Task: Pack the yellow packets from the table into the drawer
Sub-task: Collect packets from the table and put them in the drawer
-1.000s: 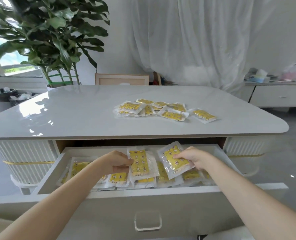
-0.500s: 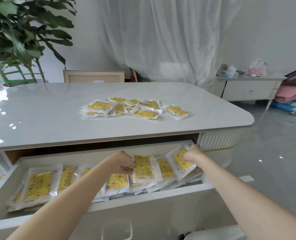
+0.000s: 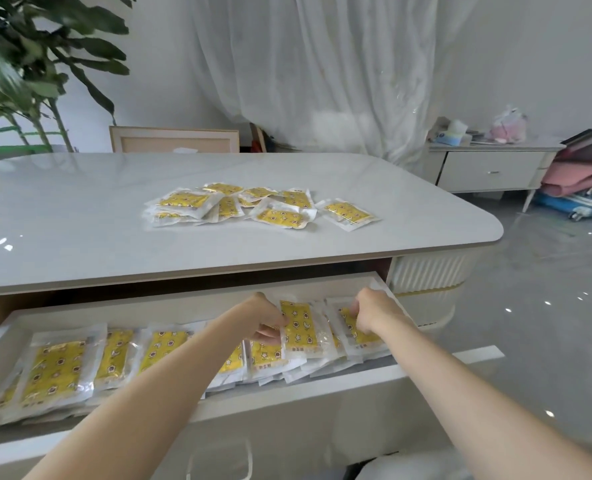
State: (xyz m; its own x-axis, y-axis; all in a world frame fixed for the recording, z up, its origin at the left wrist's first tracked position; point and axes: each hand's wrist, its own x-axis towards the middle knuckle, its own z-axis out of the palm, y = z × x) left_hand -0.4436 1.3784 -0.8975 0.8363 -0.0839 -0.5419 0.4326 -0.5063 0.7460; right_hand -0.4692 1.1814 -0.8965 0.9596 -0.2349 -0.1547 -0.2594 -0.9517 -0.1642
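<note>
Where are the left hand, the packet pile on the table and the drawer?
left hand [image 3: 265, 315]: head view, back of the hand.
packet pile [image 3: 277, 216]: head view, yellow face of a front packet.
drawer [image 3: 322, 389]: head view, front rim.

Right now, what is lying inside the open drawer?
The drawer holds many yellow packets, overlapped in a row. The left hand grips a tilted packet; the right hand holds the right-end packet. Both forearms cover some packets, and the drawer's floor is hidden.
</note>
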